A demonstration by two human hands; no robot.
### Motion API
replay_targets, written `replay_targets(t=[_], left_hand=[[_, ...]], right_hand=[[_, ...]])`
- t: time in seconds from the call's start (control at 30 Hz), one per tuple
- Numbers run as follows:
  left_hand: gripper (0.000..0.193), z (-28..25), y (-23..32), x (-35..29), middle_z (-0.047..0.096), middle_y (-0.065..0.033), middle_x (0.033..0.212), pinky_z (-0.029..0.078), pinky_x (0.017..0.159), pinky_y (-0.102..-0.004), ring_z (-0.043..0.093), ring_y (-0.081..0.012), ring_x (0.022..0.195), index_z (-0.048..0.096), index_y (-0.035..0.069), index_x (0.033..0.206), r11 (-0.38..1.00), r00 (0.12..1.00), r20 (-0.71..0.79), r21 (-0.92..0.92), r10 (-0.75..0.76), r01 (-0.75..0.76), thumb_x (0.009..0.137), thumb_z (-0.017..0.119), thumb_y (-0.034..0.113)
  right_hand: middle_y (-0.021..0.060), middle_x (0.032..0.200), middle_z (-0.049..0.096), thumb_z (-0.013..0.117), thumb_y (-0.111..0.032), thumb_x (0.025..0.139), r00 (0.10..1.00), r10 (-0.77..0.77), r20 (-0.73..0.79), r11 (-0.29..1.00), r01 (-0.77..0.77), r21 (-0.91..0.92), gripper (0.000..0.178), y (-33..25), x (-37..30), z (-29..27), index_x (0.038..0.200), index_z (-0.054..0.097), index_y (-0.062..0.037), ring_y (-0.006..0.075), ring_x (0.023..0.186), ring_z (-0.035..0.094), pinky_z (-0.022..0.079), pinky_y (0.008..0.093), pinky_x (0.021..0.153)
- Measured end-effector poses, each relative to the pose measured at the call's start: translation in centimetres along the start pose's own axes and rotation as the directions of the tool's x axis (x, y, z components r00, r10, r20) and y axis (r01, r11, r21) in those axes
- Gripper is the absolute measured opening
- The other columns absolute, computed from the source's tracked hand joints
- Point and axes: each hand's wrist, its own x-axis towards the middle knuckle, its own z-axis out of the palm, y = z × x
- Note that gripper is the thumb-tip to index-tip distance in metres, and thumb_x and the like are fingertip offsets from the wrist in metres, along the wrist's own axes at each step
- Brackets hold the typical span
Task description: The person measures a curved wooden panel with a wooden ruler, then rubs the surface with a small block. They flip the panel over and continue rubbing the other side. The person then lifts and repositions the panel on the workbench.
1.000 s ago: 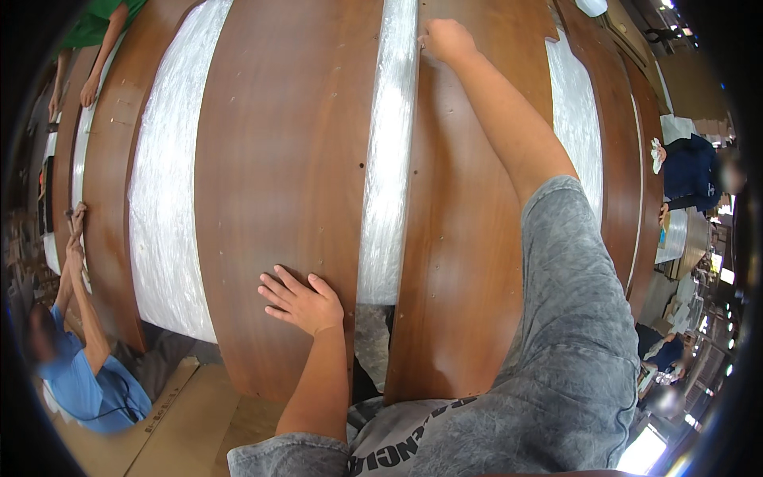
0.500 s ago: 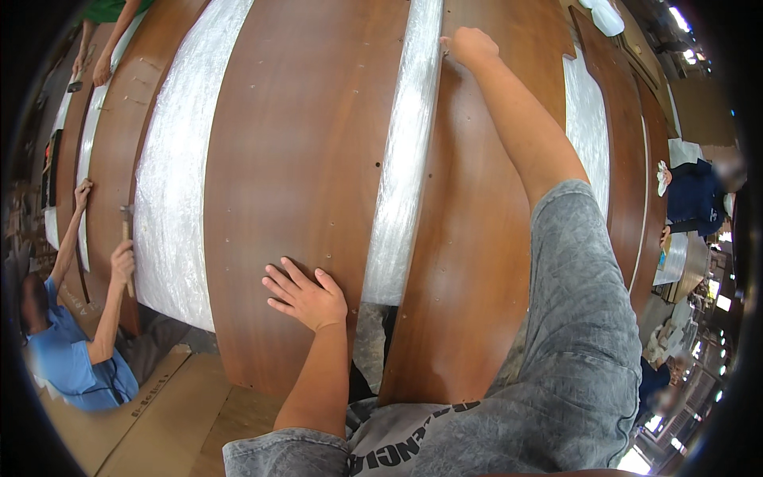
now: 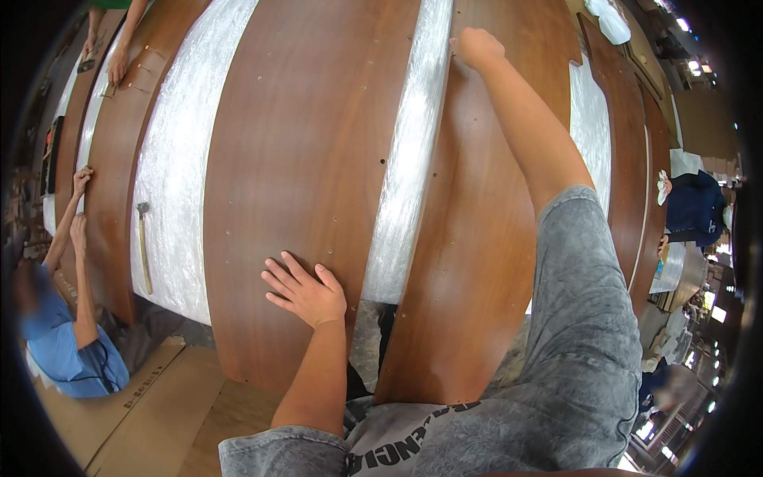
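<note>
My left hand lies flat with spread fingers on a wide brown wooden panel, near its lower right part. Small holes dot this panel. My right arm reaches far forward over a second brown panel. At that panel's far left edge my right hand is closed, its fingers curled; what they hold, if anything, is hidden. Between the two panels runs a strip of shiny clear plastic wrap.
At left, a co-worker in a blue shirt works at a narrower panel. A hammer lies on wide plastic wrap. Another person's hand is near small pegs at far left. Someone in dark blue stands right; cardboard covers the floor.
The co-worker in blue has let go of the hammer, now lying on the plastic wrap, and moved that hand to the narrow panel's edge. My hands have hardly moved.
</note>
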Motion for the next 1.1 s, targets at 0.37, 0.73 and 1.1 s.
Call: replay_targets(t=[0.37, 0.73, 1.1], left_hand=[[0.073, 0.0, 0.0, 0.0, 0.013, -0.0197, 0.169, 0.003, 0.122, -0.0633, 0.005, -0.04, 0.157, 0.024, 0.007, 0.16, 1.0, 1.0, 0.017, -0.003, -0.011, 0.011, 0.098, 0.049, 0.035], [0.072, 0.3, -0.1, 0.0, 0.014, -0.02, 0.168, 0.003, 0.122, -0.0638, 0.006, -0.0403, 0.156, 0.025, 0.007, 0.16, 1.0, 1.0, -0.003, -0.003, -0.006, 0.006, 0.098, 0.049, 0.035], [0.075, 0.2, -0.1, 0.1, 0.013, -0.0215, 0.168, 0.003, 0.121, -0.0658, 0.006, -0.0423, 0.156, 0.024, 0.006, 0.16, 1.0, 1.0, 0.011, -0.016, -0.005, 0.005, 0.096, 0.052, 0.034]], right_hand=[[0.0111, 0.114, 0.073, 0.063, -0.028, 0.094, 0.993, 0.096, 0.071, 0.992, -0.101, 0.075, 0.026, -0.6, -1.0, -1.7, 0.106, 0.074, -0.0075, 0.0297, 0.107, 0.069, 0.056, 0.0437, 0.086], [0.0082, 0.115, 0.073, 0.059, -0.021, 0.094, 0.998, 0.057, -0.02, 0.998, -0.057, -0.007, 0.026, -0.8, -0.5, -0.3, 0.115, 0.072, -0.0127, 0.0294, 0.11, 0.069, 0.057, 0.0443, 0.084], [0.0093, 0.121, 0.071, 0.058, -0.018, 0.094, 1.0, 0.014, 0.012, 0.997, -0.013, -0.077, 0.029, -1.1, 0.3, -0.2, 0.12, 0.071, -0.015, 0.0292, 0.113, 0.068, 0.056, 0.0443, 0.089]])
